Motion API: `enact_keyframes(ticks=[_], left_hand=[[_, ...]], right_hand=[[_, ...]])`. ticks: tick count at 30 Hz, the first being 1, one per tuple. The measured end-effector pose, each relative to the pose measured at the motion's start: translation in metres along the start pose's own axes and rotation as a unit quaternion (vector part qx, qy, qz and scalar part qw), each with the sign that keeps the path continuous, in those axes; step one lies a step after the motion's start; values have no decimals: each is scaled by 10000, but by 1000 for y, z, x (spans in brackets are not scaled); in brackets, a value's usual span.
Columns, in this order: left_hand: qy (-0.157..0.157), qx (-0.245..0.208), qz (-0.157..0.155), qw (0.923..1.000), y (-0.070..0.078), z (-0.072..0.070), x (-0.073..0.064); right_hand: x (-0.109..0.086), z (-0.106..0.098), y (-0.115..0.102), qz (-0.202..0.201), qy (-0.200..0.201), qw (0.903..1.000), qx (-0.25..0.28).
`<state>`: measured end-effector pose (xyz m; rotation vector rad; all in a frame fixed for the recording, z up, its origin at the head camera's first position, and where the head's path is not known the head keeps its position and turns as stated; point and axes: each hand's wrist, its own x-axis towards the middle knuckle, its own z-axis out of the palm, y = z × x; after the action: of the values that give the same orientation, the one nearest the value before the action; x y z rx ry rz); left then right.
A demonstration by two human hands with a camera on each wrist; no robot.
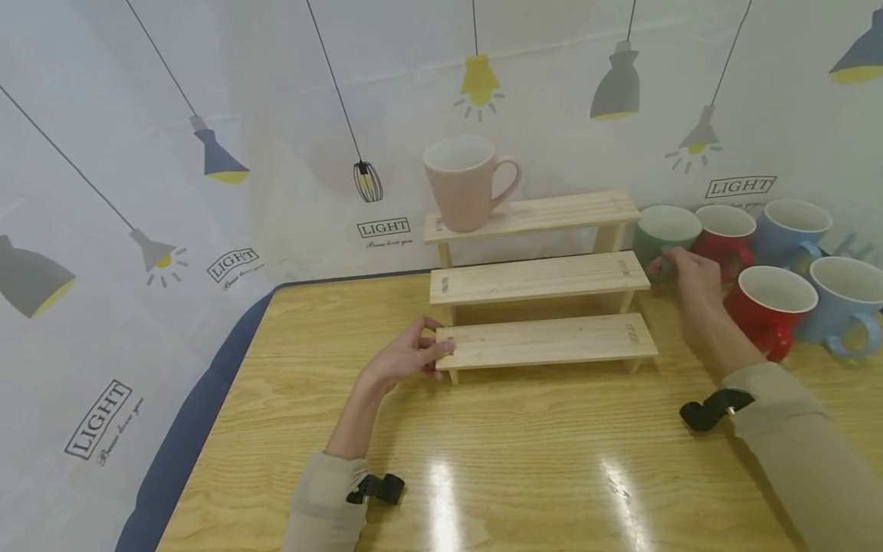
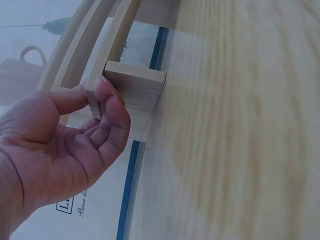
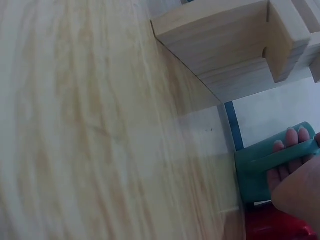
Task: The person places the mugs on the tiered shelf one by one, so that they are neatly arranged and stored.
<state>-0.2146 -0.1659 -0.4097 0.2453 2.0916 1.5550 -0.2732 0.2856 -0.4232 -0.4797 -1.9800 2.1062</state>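
Observation:
A three-step wooden rack (image 1: 545, 343) stands on the table, with a pink mug (image 1: 458, 188) upright on the left of its top step. My left hand (image 1: 400, 356) pinches the left end of the lowest step; in the left wrist view the thumb and fingers (image 2: 117, 117) close around that board end. To the right of the rack, my right hand (image 1: 695, 282) grips the handle of a green mug (image 1: 651, 239). Fingers pass through the handle in the right wrist view, where the green mug (image 3: 250, 182) appears upright on the table, partly covered by the hand.
Beside the green mug are two red mugs (image 1: 773, 295) and two blue mugs (image 1: 855, 284), clustered at the right. A white curtain-like backdrop (image 1: 290, 153) with printed lamps hangs behind the wooden table (image 1: 310, 330). A blue edge (image 1: 200, 399) runs along the table's left side.

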Motion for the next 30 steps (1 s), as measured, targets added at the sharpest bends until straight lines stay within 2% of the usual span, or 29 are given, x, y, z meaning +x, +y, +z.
enact_keyframes(ticks=[6, 10, 21, 30], left_hand=[[-5, 0, -26, 10000, 1, 1, 1], [-5, 41, -26, 10000, 0, 1, 1], [5, 89, -31, 10000, 1, 0, 0], [16, 78, -40, 10000, -1, 1, 1]], right_hand=[[2, 3, 3, -85, 150, 9997, 142], [4, 6, 2, -156, 396, 9991, 74], [7, 5, 1, 116, 867, 9960, 164], [11, 9, 0, -15, 1521, 9871, 490]])
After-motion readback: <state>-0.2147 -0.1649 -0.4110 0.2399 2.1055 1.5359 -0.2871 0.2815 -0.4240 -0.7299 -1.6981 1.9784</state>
